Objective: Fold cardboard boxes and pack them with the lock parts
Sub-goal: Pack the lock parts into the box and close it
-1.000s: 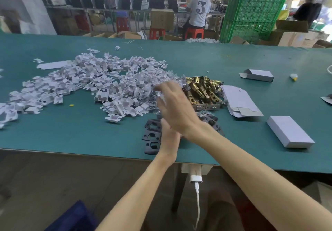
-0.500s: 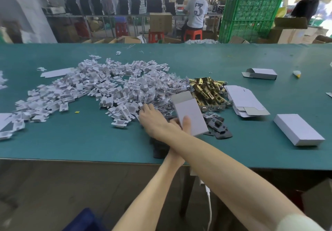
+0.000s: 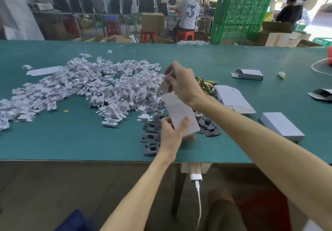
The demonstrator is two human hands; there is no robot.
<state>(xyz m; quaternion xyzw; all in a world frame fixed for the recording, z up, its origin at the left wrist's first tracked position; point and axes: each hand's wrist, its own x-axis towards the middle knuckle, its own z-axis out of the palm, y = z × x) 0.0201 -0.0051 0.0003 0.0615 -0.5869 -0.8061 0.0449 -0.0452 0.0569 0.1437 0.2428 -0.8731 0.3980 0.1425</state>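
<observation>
My left hand grips the near end of a small white cardboard box, held tilted above the table's front edge. At the box's far open end my right hand pinches a white piece, either the flap or an insert; which one I cannot tell. Dark metal strike plates lie under and beside the box. Behind my right hand sit brass latch parts and small clear bags. A big heap of white folded inserts spreads to the left.
Flat white box blanks lie right of the brass parts. A closed white box sits at front right, an open one farther back. Green crates and seated workers are beyond the green table.
My right hand has left the inserts near the table front and risen to the box's far end. The left hand has lifted the box higher and tilted it.
</observation>
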